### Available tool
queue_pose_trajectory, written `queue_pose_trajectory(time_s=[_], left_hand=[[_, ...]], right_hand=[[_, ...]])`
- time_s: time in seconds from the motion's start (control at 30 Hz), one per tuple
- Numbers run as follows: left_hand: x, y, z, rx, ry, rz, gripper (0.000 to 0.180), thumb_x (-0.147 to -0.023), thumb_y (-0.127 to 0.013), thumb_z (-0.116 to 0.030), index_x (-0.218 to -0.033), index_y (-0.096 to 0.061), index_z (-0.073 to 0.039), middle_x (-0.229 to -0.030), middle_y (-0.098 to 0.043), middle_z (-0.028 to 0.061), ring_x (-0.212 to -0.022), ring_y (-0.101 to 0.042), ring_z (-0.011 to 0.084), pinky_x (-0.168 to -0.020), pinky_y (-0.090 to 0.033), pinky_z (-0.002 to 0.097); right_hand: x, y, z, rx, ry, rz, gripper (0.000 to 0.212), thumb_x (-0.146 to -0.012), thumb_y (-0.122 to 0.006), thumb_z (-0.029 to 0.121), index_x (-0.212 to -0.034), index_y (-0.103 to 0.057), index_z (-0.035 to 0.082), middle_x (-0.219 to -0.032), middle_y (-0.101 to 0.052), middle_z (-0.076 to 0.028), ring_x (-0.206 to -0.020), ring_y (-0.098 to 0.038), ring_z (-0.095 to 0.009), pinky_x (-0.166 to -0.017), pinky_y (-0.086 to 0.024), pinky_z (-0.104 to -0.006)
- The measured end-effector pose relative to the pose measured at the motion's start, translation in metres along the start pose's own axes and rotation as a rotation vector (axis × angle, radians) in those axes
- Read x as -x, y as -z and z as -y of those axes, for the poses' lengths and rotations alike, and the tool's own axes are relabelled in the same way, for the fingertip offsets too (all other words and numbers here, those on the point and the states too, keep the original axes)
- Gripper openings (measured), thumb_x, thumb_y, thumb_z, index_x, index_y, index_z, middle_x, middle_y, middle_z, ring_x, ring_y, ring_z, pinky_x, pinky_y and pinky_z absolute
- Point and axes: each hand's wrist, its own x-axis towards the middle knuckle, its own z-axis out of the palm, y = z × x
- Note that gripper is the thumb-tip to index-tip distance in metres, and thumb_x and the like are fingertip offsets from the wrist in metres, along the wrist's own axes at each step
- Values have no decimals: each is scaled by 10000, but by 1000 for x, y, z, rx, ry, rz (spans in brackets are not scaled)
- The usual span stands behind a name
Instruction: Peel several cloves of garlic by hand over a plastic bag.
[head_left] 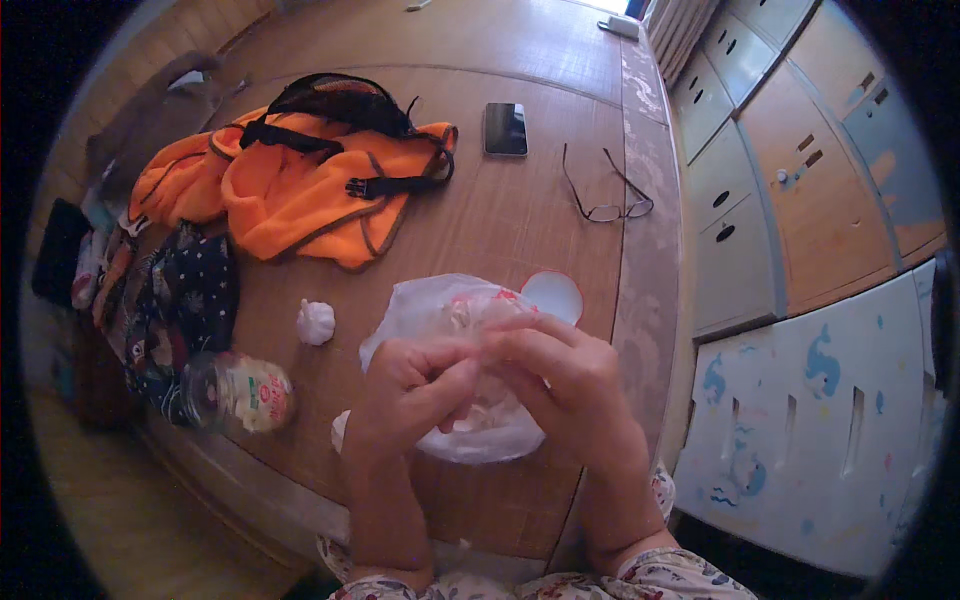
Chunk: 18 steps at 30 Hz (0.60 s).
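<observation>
My left hand [412, 392] and my right hand [572, 385] meet above a white plastic bag [408, 310]. The fingers of both are closed and pinched together at the tips; whatever they hold there is too small and hidden to make out. Pale scraps like garlic skins [490, 418] lie on the bag beneath them. To the left sits a whole garlic bulb [316, 322]. Another white piece, probably garlic [340, 432], is partly covered by my left wrist. A clear jar [250, 393] with pale contents lies farther left. Behind my right hand is a white round lid [553, 296] with a red rim.
An orange fleece garment [300, 200] with black straps spreads over the wooden table's far left. Beyond the bag are a phone [505, 130] and eyeglasses [607, 210]. Dark patterned cloth [190, 300] lies at the left edge. Cabinets [800, 180] stand on the right.
</observation>
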Motion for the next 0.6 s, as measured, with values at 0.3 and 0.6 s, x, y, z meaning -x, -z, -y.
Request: queue_pose_trajectory(time_s=[0.3, 0.6], left_hand=[[0, -9, 3, -28, -67, -102, 218, -913, -590, -107, -1022, -734, 14, -637, -600, -34, -523, -504, 17, -456, -388, 201], [1, -10, -3, -26, -126, -103, 233, -911, -601, -130, -1043, -734, 9, -691, -629, -35, -588, -544, 17, -491, -409, 201]], right_hand=[[1, -3, 1, 54, 47, -45, 171, -775, -743, 20, -941, -697, 21, -944, -705, -120, -817, -705, -276, -706, -560, -327], [0, 1, 9, -37, 36, -83, 193, -803, -739, 12, -993, -716, 32, -913, -711, -115, -798, -710, -228, -688, -558, -312]])
